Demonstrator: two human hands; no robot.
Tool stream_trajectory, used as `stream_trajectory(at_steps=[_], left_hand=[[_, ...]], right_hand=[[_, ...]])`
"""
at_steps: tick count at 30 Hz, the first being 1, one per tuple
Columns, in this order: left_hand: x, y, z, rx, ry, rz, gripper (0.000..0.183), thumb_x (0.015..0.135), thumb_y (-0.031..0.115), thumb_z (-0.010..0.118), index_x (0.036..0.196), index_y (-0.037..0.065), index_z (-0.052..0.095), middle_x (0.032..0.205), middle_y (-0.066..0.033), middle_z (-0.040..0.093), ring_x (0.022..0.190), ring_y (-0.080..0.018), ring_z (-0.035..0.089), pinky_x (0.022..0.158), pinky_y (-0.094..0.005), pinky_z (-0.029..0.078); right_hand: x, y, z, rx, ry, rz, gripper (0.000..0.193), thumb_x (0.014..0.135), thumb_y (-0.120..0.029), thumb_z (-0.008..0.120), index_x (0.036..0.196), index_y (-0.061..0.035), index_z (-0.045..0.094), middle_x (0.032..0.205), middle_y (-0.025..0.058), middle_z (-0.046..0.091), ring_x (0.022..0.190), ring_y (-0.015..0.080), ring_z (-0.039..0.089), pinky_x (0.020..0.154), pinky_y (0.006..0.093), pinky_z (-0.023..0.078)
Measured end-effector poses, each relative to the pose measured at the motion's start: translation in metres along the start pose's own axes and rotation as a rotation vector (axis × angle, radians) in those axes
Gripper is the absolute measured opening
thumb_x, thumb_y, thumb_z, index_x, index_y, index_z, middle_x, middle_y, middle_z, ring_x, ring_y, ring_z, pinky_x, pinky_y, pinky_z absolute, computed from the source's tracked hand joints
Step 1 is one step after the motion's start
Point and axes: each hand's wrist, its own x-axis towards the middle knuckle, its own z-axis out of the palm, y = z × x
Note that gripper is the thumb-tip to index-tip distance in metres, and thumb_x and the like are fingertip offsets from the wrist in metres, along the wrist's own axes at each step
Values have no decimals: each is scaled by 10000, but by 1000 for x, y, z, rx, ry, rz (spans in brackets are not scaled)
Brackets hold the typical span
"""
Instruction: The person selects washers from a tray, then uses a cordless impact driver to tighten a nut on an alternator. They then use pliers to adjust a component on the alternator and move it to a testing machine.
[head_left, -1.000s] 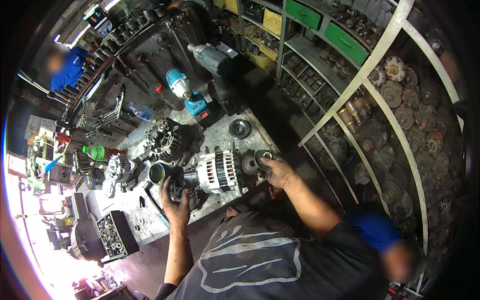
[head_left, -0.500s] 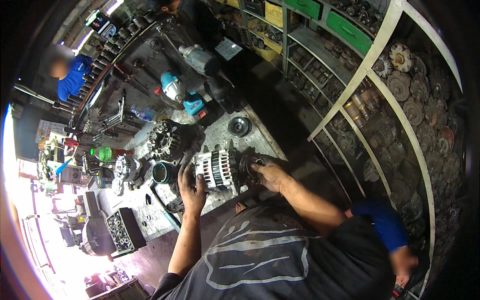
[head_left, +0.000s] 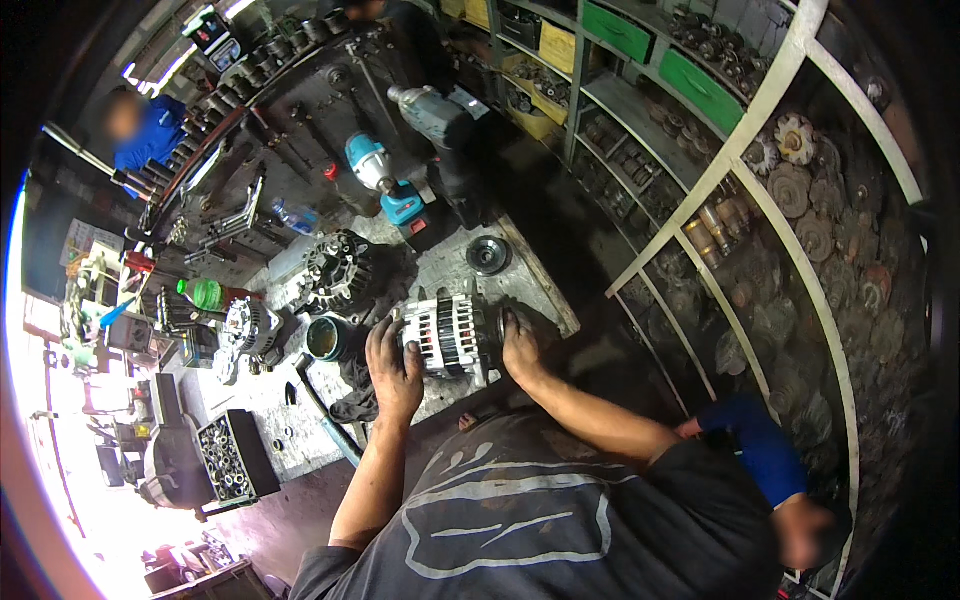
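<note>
A silver alternator [head_left: 447, 335] lies on its side on the metal workbench [head_left: 385, 398] in front of me. My left hand [head_left: 397, 375] curls round its left end, thumb towards me. At the other end, my right hand [head_left: 520, 352] has its fingers on a dark round part, seemingly a pulley, pressed up to the casing; the fingers and casing hide most of it. Beyond the alternator, a loose dark pulley [head_left: 488, 255] lies flat. To the left of my left hand are a round cup [head_left: 323, 339] with brownish contents and a dark rag [head_left: 354, 404].
Teal cordless impact wrench [head_left: 368, 165] and grey impact tool [head_left: 432, 116] stand farther back. Left are a dark alternator housing [head_left: 337, 268], a smaller alternator [head_left: 252, 329], a bottle [head_left: 208, 295] and a box of small parts [head_left: 232, 458]. Parts shelves [head_left: 640, 100] line the right; people in blue are nearby.
My right hand has brought the dark round part in against the alternator's right end, its fingers now pointing up. The view has shifted slightly.
</note>
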Motion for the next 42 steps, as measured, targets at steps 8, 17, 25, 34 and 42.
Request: stream_trajectory(at_steps=[8,17,25,34,42], left_hand=[[1,-6,-3,-12,-14,40,481,1071,327,590,1448,27,568,1510,-245,534,1434,-465,449,1222,-564,332],[4,-4,6,43,-20,63,481,1094,290,514,1465,-15,509,1515,-275,501,1446,-486,420,1225,-574,320],[3,1,6,61,-24,52,511,1100,306,439,1482,-26,509,1513,-289,502,1448,-485,423,1229,-568,312],[1,0,6,61,-8,52,473,1095,276,471,1463,-17,515,1507,-274,505,1447,-481,418,1230,-569,314],[1,-4,7,70,-40,59,506,1110,311,466,1480,-32,500,1511,-278,512,1437,-478,434,1223,-561,325]], right_hand=[[-19,-40,-52,47,-177,-252,461,1066,-133,567,1499,24,569,1452,270,637,1370,397,604,1171,422,452],[-26,-44,-47,-372,-89,-322,591,978,-96,615,1565,-129,552,1396,246,654,1314,411,607,1136,464,486],[-27,-59,-48,-78,96,-353,355,995,-135,683,1345,-78,663,1147,216,748,1060,435,709,902,475,559],[-16,-35,-56,-15,-92,-152,310,989,-140,669,1230,36,751,1218,231,760,1165,353,721,1016,410,546],[-19,-33,-69,-209,-139,-395,344,947,-114,728,1258,32,745,1244,256,742,1186,402,701,1058,418,539]])
